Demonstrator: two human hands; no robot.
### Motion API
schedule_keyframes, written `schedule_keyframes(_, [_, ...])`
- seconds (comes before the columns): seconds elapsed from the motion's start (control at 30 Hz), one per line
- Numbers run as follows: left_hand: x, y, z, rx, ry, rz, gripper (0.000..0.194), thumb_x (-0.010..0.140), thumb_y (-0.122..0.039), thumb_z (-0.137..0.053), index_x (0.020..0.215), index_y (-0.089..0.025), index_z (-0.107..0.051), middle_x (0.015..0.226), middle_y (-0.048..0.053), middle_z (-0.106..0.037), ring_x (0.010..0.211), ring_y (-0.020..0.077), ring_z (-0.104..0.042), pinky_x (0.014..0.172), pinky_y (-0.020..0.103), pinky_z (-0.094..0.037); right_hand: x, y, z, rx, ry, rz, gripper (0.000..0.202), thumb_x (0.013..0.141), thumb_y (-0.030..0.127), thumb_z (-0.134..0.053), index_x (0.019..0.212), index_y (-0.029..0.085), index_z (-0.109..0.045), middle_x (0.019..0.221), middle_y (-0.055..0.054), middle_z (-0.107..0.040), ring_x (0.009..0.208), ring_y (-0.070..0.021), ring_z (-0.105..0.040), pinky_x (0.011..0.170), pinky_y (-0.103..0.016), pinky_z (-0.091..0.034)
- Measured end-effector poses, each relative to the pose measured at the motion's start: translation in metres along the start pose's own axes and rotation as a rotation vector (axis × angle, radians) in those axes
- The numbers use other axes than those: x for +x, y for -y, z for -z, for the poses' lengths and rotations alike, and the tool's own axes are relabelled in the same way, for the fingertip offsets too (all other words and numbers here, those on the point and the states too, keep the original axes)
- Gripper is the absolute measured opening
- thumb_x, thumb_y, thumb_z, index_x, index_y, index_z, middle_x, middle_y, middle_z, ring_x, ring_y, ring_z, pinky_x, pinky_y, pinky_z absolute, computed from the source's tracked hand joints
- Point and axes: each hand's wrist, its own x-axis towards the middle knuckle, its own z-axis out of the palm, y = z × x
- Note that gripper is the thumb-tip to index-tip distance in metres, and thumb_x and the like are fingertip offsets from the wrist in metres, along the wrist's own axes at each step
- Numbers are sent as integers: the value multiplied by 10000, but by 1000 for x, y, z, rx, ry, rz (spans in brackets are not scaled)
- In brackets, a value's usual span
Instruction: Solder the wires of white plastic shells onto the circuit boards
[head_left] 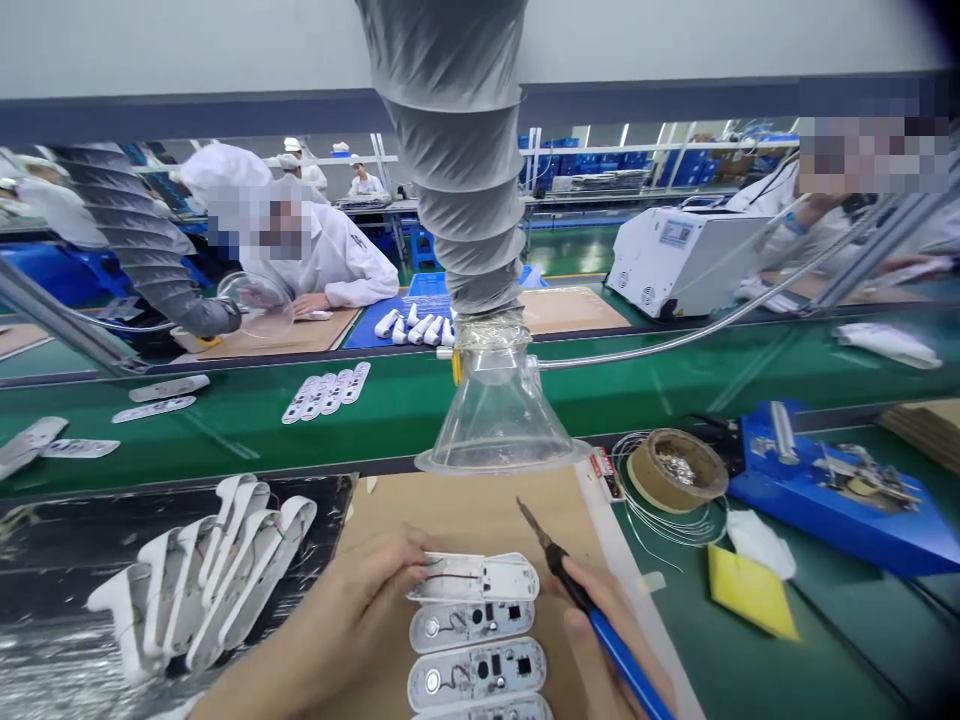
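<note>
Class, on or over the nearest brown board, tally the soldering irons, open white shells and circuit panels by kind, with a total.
Soldering iron: 1
Open white shell: 1
Circuit panels: 3, the lowest cut off by the picture's edge
Total: 5

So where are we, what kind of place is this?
Probably an electronics assembly line: a soldering iron in the right hand, circuit boards in white shells, and capped workers in white across the bench.
</note>
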Motion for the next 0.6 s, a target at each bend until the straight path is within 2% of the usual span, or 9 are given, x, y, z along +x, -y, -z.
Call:
schedule_keyframes(0.07, [0,-6,-18,-32,-49,-64,309,1152,-320,-470,1011,-267,-740,1065,30,-843,974,178,-822,860,237,-654,0,1,-8,-13,15,-43,414,1066,599,-680,1265,275,-843,1248,-104,-833,1175,-273,-816,955,-292,-663])
schedule_keyframes(0.13, [-3,-8,-33,-12,-114,-100,262,1150,-309,-496,1075,-285,-747,1082,19,-852,1000,181,-834,881,241,-665,1,1,-10,-17,8,-97,394,1077,578,-677,1277,279,-839,1287,-98,-817,1168,-258,-818,946,-269,-670])
schedule_keyframes(0.23, [-8,-10,-52,78,-236,-87,194,1135,-330,-556,1155,-320,-749,1145,2,-862,1056,204,-843,924,279,-682,-1,2,-12,-3,9,-114,403,1069,583,-685,1246,263,-854,1256,-112,-815,968,-243,-838,782,-255,-699])
schedule_keyframes(0.33, [-8,-15,-64,73,-315,-8,197,1134,-351,-550,1189,-323,-737,1176,23,-857,1081,229,-840,944,321,-692,-4,2,-12,29,22,-100,397,1070,568,-684,1237,256,-863,1247,-123,-814,651,-166,-759,536,-217,-638])
schedule_keyframes(0.4, [-4,-20,-69,-13,-332,68,242,1152,-353,-490,1151,-313,-729,1169,40,-848,1088,224,-833,925,312,-694,-4,1,-11,28,34,-65,369,1075,540,-685,1213,251,-869,1224,-129,-814,636,-157,-748,512,-203,-620])
schedule_keyframes(0.43, [-1,-23,-69,-58,-311,85,265,1156,-355,-469,1113,-307,-726,1177,45,-841,1103,219,-826,922,302,-691,-3,0,-9,23,43,-34,351,1076,524,-689,1189,249,-874,1204,-131,-813,709,-179,-782,553,-207,-640])
schedule_keyframes(0.5, [4,-26,-68,-108,-177,56,260,1150,-349,-480,1077,-301,-725,1235,48,-821,1158,209,-805,948,284,-676,1,-2,-4,18,60,33,313,1069,498,-707,1154,252,-880,1176,-131,-812,913,-242,-827,669,-241,-686])
schedule_keyframes(0.6, [10,-26,-61,-94,101,-60,227,1131,-278,-513,1159,-325,-733,1372,33,-768,1219,187,-770,1024,282,-637,3,-5,0,53,80,59,290,1064,477,-713,1158,256,-876,1176,-131,-807,939,-257,-824,689,-280,-698])
